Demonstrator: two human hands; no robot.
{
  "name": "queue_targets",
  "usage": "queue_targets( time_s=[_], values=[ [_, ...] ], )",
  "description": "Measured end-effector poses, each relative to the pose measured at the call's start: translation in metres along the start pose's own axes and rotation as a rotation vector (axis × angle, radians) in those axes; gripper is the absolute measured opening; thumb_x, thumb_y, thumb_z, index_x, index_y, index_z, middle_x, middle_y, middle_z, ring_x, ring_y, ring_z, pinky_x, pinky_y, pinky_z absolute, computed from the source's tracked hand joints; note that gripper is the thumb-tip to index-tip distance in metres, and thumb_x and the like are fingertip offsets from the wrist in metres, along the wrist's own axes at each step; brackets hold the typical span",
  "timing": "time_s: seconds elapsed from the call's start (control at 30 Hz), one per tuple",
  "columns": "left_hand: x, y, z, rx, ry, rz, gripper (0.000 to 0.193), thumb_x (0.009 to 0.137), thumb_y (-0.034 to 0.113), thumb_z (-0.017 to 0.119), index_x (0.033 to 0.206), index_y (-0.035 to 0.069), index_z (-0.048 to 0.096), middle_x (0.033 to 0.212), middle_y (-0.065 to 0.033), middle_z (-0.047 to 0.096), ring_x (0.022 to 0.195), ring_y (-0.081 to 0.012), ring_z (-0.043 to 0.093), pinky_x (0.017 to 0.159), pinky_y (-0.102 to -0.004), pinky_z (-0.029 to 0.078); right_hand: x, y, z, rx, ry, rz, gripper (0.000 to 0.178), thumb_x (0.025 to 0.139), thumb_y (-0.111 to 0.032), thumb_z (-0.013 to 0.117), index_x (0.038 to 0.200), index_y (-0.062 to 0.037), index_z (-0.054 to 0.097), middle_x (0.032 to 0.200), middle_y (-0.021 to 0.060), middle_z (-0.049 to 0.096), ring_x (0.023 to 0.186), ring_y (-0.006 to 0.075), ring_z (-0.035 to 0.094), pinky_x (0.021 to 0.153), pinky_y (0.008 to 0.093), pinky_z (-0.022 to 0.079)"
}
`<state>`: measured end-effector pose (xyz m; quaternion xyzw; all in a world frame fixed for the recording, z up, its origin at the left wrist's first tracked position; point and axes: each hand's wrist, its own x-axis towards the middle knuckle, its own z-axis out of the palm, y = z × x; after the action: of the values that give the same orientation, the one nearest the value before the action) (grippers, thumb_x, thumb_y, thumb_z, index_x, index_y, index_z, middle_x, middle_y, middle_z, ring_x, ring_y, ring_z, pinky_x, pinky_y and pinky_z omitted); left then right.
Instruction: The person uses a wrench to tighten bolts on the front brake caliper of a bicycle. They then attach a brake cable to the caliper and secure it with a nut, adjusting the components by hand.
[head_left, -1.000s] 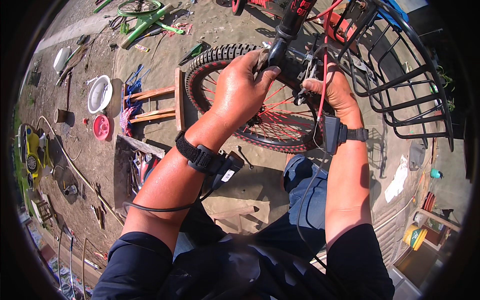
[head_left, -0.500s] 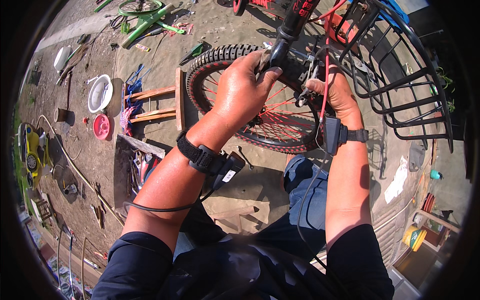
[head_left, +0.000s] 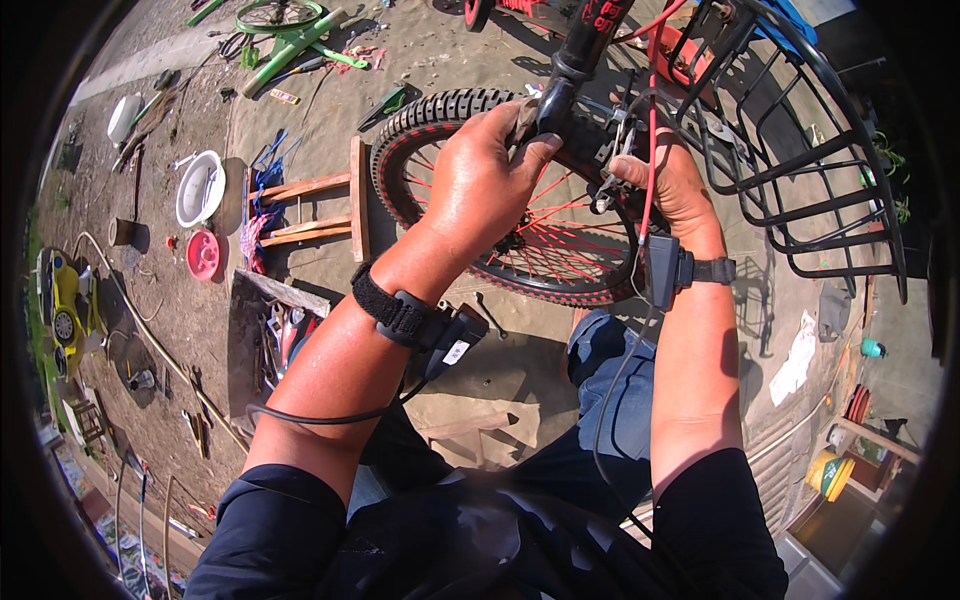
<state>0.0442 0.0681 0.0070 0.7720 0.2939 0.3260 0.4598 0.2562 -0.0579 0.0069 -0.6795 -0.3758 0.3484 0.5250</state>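
A bicycle's front wheel (head_left: 560, 272), with a knobby tyre and red spokes, lies tilted in front of me. Above it the black fork (head_left: 560, 98) runs up to the frame. My left hand (head_left: 480, 175) is closed around the fork's left side, its thumb pressed on the black tube; a small greyish piece shows by its fingertips. On the other side my right hand (head_left: 675, 190) is closed at a silver rim brake arm (head_left: 622, 140), thumb in front, other fingers partly hidden behind. A red cable (head_left: 654, 120) passes down in front of the right hand.
A black wire basket (head_left: 800, 180) juts out at the right. Left of the wheel are a small wooden stool (head_left: 358, 200), a white basin (head_left: 201, 188), a pink bowl (head_left: 204, 254) and a toolbox (head_left: 285, 300). A wrench (head_left: 490, 315) lies below the wheel.
The fork and my left hand have shifted very slightly to the left. Both hands keep the same hold.
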Motion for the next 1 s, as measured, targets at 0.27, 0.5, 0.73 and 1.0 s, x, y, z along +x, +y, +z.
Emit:
queue_targets(
  time_s=[0.27,0.5,0.73,1.0],
  values=[
    [0.000,0.000,-0.002,0.046,-0.008,0.000,0.031,0.095,0.015,0.072,0.120,-0.001,0.064,0.082,-0.0031,0.066,0.075,-0.0057,0.055,0.068,-0.0251,0.050,-0.006,-0.026,0.009,0.015,-0.067,0.024,0.087,0.072,-0.040,0.090,0.141,-0.0026,0.053,0.107,0.0022,0.060,0.095,0.0130,0.055,0.084,0.0297,0.048],
    [0.000,0.002,0.000,-0.040,0.010,-0.048,0.027,0.089,0.023,0.074,0.104,0.002,0.066,0.092,-0.0203,0.067,0.088,-0.0401,0.065,0.078,-0.0453,0.051,0.000,-0.018,0.004,-0.072,-0.070,-0.031,0.092,0.071,-0.046,0.090,0.142,-0.0036,0.052,0.113,0.0036,0.061,0.098,0.0144,0.056,0.086,0.0293,0.047],
    [-0.001,0.003,-0.002,-0.028,-0.007,-0.054,0.027,0.089,0.023,0.075,0.104,0.002,0.066,0.091,-0.0205,0.067,0.087,-0.0402,0.065,0.077,-0.0449,0.051,-0.003,-0.022,0.007,-0.036,-0.092,-0.021,0.093,0.070,-0.050,0.090,0.142,-0.0043,0.052,0.106,0.0018,0.061,0.096,0.0131,0.056,0.085,0.0290,0.047],
    [0.000,0.007,0.000,-0.025,-0.009,-0.051,0.028,0.089,0.022,0.075,0.106,0.002,0.066,0.092,-0.0200,0.067,0.086,-0.0395,0.065,0.076,-0.0442,0.051,0.016,0.005,-0.008,-0.193,-0.131,-0.023,0.095,0.068,-0.053,0.090,0.141,-0.0049,0.054,0.106,0.0008,0.061,0.094,0.0117,0.053,0.083,0.0289,0.046]
  ],
)
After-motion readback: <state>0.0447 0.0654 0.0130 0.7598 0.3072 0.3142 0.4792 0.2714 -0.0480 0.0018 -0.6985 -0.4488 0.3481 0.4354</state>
